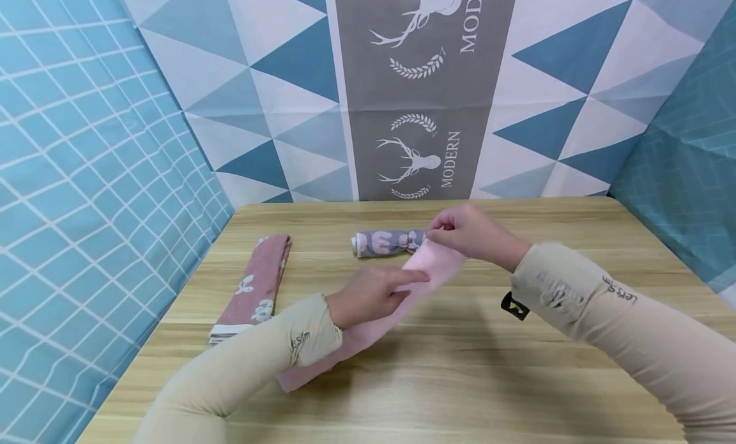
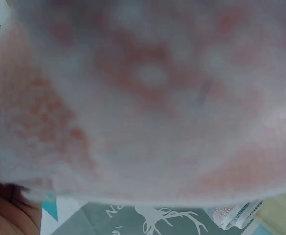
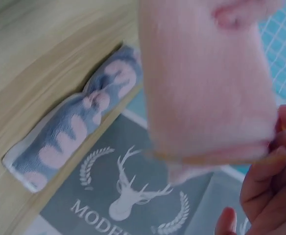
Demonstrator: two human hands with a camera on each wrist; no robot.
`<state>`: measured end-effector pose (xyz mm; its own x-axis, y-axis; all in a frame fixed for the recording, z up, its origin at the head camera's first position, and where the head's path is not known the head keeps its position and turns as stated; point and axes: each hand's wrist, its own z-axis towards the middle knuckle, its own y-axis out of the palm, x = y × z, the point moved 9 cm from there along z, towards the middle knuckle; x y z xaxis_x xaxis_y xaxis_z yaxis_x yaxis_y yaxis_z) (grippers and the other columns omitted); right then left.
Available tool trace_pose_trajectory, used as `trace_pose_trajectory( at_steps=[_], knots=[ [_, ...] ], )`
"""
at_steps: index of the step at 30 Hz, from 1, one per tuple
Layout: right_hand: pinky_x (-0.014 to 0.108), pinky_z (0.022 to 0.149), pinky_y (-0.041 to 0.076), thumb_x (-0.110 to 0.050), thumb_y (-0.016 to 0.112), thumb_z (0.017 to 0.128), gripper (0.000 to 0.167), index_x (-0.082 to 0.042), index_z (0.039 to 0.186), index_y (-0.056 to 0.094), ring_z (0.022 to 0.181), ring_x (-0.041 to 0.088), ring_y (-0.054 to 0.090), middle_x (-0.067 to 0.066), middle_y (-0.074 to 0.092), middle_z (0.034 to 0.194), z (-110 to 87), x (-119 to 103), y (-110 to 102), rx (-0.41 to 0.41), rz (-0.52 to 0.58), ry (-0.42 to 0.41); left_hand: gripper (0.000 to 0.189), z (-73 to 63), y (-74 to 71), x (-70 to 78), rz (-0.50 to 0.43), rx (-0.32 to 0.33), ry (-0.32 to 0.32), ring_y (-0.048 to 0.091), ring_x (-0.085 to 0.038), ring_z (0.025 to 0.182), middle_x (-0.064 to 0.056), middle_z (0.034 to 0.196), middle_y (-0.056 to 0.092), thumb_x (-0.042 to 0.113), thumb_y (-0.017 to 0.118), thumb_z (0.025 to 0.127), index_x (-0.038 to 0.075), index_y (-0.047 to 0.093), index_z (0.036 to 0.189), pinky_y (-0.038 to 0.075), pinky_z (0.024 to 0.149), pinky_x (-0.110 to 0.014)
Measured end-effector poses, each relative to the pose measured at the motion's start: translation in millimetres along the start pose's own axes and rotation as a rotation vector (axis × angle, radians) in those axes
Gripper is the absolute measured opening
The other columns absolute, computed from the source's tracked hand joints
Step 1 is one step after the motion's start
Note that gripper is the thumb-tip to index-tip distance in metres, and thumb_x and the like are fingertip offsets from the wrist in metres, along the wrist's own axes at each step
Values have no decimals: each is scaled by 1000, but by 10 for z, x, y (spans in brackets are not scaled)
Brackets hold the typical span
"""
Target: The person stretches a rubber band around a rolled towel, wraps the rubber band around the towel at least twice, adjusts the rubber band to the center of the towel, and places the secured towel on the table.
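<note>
**While one end is pinched, a strip of cloth is held slantwise**

As its upper edge is pinched between the thumb and fingers of the right hand, a long, pale pink strip of soft cloth is held from the centre of the frame down towards the lower left. It is crossed by the left hand, whose index finger is laid straight along the fabric; whether any cloth is gripped there cannot be told.

Beyond the strip, at upper centre, a grey-blue rolled cloth with pink shapes is seen on the light wood-grain table. At left, a folded dusty-red cloth with white motifs is laid lengthwise. The far side is backed by a blue, white and grey patterned sheet.
</note>
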<state>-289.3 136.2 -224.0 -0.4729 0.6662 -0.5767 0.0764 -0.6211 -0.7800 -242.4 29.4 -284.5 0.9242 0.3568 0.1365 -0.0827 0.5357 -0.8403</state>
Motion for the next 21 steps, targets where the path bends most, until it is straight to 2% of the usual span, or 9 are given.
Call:
trace_pose_trajectory(
  at_steps=[3,4,6,11,15,18,21],
  knots=[
    [26,51,36,-7,64,87,11,-1,87,73,53,11,43,-2,60,61,-55,-110,10,28,-59,-67,38,6,-47,-43,19,38,-53,57,-10,61,-5,94,72,-6,65,79,6,68,115,49,65,-17],
    [26,51,36,-6,65,87,10,-2,87,74,52,11,42,-3,58,60,-75,-130,10,38,-66,-77,38,9,-70,-58,23,56,-71,60,-11,63,-5,98,72,-6,65,79,6,68,114,51,67,-19],
    [27,53,36,-6,65,87,9,-3,87,73,52,11,40,-3,56,59,-110,-148,16,52,-74,-84,38,8,-122,-82,36,90,-98,64,-14,69,-5,98,72,-7,65,78,5,68,114,53,70,-24],
    [25,56,42,-5,68,85,7,0,89,73,59,13,48,2,63,69,-178,-80,33,97,39,-51,37,-6,-227,-123,21,145,-131,65,-14,71,-5,98,72,-7,65,77,4,69,113,53,72,-27],
    [22,54,42,-2,72,82,8,2,89,72,61,14,50,4,64,71,-232,-17,-17,214,96,-78,35,-19,-305,-125,14,186,-121,62,-12,67,-5,95,72,-7,64,78,4,70,111,52,69,-25],
    [21,51,39,2,73,80,7,4,86,73,57,11,47,7,67,73,-275,-43,-41,329,75,-179,36,-29,-342,-123,39,199,-119,59,-11,63,-4,87,72,-7,64,78,5,70,111,52,65,-25],
    [24,56,39,5,74,77,7,3,85,74,54,8,45,6,68,72,-334,-92,-8,426,56,-280,36,-34,-343,-129,69,201,-116,59,-11,62,-4,87,72,-7,63,79,5,70,112,52,64,-26]
  ],
)
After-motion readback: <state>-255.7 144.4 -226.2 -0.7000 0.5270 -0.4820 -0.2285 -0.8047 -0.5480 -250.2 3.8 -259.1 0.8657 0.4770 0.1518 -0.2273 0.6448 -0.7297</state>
